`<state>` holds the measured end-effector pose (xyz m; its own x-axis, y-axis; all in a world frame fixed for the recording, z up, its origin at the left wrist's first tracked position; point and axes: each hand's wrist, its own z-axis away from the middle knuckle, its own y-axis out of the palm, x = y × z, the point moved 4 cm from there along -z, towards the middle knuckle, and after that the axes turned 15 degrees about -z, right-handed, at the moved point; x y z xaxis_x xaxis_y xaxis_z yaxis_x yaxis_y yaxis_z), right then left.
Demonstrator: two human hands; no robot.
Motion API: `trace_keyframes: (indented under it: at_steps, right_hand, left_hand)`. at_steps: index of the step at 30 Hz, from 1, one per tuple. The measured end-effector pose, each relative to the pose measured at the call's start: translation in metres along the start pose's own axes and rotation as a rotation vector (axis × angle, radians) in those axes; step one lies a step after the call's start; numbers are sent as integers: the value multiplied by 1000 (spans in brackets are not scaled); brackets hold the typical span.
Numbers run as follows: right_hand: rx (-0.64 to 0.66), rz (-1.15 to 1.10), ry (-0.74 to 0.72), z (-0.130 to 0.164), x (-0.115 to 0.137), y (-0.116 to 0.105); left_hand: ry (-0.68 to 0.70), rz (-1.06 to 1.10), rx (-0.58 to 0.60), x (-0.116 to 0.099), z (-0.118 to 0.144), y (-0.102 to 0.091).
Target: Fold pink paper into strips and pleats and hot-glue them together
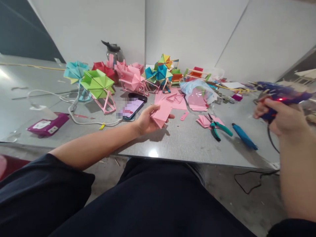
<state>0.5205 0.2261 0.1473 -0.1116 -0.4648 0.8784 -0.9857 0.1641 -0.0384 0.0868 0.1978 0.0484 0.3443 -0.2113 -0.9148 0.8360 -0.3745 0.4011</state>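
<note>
My left hand [146, 121] is held out over the grey table [177, 141] and grips a folded pink paper piece [161, 115]. At the right edge, my right hand [281, 118] is wrapped around a blue glue gun [278, 93]. The gun is blurred and shows a red light. Its black cord [271, 140] drops over the table edge to the floor. Loose pink sheets [172, 98] lie just beyond the left hand.
Paper pinwheel models stand at the back: green [97, 84], cyan [75, 70], pink [132, 79], blue [160, 74]. A phone [132, 108], a purple box [48, 124], a white cable [74, 113], green-handled pliers [218, 126], a blue tool [244, 136] and a plastic bag [197, 92] lie around.
</note>
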Motion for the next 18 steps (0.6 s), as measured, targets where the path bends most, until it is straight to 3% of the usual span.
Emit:
trace_keyframes:
  at_steps: [4, 8, 12, 18]
  right_hand:
    - [373, -273, 103, 11, 22, 114]
    - [635, -347, 111, 30, 16, 184]
    - [684, -363, 103, 49, -13, 208]
    - [668, -403, 114, 61, -51, 205]
  left_hand:
    - [9, -8, -9, -2, -2, -4]
    - [14, -25, -42, -4, -4, -10]
    - [30, -31, -69, -3, -6, -15]
    - [20, -14, -59, -1, -6, -13]
